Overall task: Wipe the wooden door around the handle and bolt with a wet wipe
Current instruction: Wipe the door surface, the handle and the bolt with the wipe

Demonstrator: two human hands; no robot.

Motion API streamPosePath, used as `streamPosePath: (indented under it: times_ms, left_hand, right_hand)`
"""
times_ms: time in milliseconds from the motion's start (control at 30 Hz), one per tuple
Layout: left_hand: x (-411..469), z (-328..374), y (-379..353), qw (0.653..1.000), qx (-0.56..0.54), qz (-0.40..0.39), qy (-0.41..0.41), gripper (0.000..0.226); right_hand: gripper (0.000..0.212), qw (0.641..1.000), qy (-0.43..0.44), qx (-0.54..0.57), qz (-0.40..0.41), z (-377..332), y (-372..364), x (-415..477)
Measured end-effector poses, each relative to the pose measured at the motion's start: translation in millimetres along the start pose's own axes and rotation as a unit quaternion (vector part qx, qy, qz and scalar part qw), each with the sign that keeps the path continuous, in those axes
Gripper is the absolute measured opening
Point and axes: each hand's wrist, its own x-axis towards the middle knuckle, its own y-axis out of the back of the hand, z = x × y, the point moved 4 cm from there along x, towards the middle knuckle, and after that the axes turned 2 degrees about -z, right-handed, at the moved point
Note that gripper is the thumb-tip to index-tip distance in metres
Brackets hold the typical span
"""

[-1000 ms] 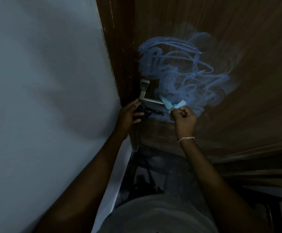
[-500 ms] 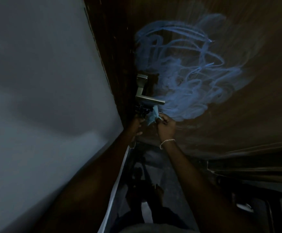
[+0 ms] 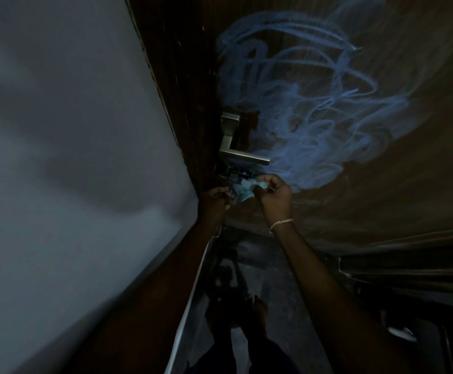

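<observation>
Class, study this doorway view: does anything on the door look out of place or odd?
Yes. Pale blue scribbled streaks swirl across the dark wooden door, right of and above the metal handle; they look like marks or wipe smears, not wood grain.

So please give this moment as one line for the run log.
right hand: holds wet wipe below handle | left hand: at bolt, grip unclear | door: streaked
</observation>
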Motion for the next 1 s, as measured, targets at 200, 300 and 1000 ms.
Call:
streamPosePath:
  times_ms: [200,300,1000]
  left_hand:
    - [1.8,0.6,-2.4,1.000,-0.003,0.022,-0.005,0.011]
    - [4.5,-1.0,-2.7,1.000,0.002,0.025,-0.005,0.008]
    - [13.2,-11.3,2.8,1.000,0.013,-0.003,0.020,0.025]
  right_hand:
    - [0.021,0.982,0.129,-0.129,0.044,-9.3,-11.4,16.4]
    - [0.024,0.959,0.165,-0.227,-0.025,1.8,-32.7,21.1]
    - [0.016,0.875,0.235,-0.363,-0.218,28.1,-33.0,-16.7]
